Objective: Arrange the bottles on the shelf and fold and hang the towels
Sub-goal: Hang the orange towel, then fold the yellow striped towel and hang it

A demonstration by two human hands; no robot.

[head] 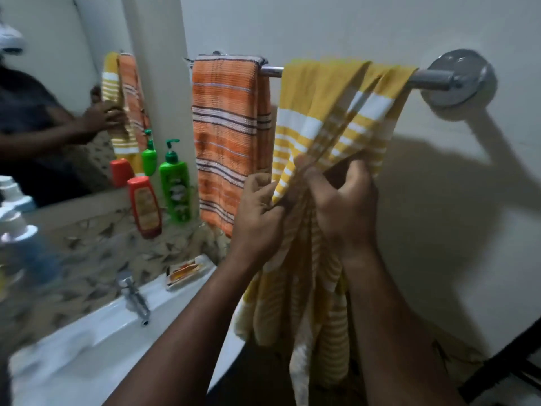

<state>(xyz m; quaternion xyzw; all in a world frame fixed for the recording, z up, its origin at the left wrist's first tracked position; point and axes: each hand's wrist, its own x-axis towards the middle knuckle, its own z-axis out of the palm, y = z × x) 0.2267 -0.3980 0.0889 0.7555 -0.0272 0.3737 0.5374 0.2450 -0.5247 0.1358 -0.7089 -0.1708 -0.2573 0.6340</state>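
A yellow towel with white stripes point(328, 118) hangs bunched over the chrome towel rail point(430, 79) on the white wall. My left hand point(257, 212) pinches its left edge and my right hand point(342, 200) grips the gathered middle. An orange striped towel point(225, 136) hangs folded on the rail's left end. A green pump bottle point(175, 186) and a red bottle point(145, 208) stand on the patterned ledge point(96, 247) under the mirror.
A white sink point(96, 329) with a chrome tap point(134, 297) lies at lower left. A small packet point(187, 269) rests on its rim. Blurred white-capped bottles point(17, 227) stand at the far left. The mirror point(58, 98) reflects the towels and a person.
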